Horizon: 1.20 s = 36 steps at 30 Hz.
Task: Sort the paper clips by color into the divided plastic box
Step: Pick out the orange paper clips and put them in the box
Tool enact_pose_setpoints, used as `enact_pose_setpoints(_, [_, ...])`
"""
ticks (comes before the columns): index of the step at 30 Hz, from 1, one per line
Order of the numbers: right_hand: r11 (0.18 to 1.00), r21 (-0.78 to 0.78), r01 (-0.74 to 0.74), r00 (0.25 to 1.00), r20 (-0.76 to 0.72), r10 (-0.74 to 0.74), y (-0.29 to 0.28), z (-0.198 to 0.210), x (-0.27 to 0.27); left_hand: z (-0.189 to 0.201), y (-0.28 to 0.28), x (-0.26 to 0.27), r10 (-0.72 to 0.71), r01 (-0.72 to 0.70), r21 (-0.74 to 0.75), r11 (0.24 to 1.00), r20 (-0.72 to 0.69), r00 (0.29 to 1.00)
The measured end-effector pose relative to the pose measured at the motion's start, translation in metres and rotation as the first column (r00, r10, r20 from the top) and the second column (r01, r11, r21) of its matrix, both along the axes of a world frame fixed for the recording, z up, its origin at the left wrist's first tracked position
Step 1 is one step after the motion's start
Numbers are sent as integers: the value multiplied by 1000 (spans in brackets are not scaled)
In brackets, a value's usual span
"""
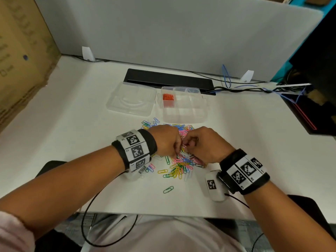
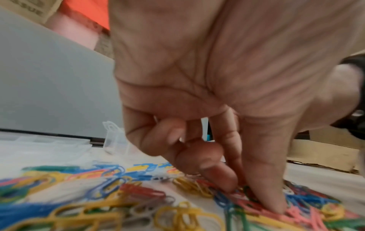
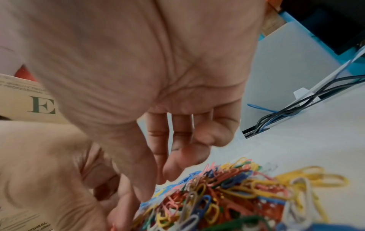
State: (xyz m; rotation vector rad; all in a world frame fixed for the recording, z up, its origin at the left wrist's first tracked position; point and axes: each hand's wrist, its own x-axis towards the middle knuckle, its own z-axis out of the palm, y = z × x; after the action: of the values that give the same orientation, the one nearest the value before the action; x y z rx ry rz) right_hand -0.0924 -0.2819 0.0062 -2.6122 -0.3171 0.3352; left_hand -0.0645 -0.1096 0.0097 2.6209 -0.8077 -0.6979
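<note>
White table (image 1: 72,124) with paper clip pile (image 1: 179,165), divided box (image 1: 184,104), detached lid (image 1: 131,99), cables (image 1: 254,88).

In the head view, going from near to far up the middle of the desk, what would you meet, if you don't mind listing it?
Lone green clip → mixed clip pile → divided plastic box → black cable tray → grey partition.

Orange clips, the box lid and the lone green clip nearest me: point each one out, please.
Orange clips (image 1: 168,97), head view, middle of the stack in the box's far-left compartment.
Box lid (image 1: 131,100), head view, centre of the clear panel lying open left of the box.
Green clip (image 1: 168,189), head view, middle of its loop.
</note>
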Motion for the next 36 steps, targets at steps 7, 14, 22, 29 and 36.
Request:
enact_pose_setpoints(7, [999, 0, -51, 997, -58, 51, 6, -2, -9, -2, 27, 3, 126, -137, -143, 980, -88, 988])
enact_pose_setpoints(14, [994, -104, -29, 993, -114, 17, 12, -5, -4, -1, 30, -2, 135, -227, -303, 925, -296, 946])
enact_pose_setpoints(22, [995, -75, -60, 980, -194, 44, 2, -5, -4, -8, 3, -7, 207, -396, -364, 843, -459, 864])
enact_pose_setpoints(29, [998, -34, -44, 982, -186, 37, -13, -6, -6, -11, -6, -5, 192, -274, -275, 921, -290, 938])
enact_pose_setpoints(36, [990, -132, -47, 986, -163, 25, -3, -3, -8, -7, -17, 0, 73, -76, -48, 996, -61, 995])
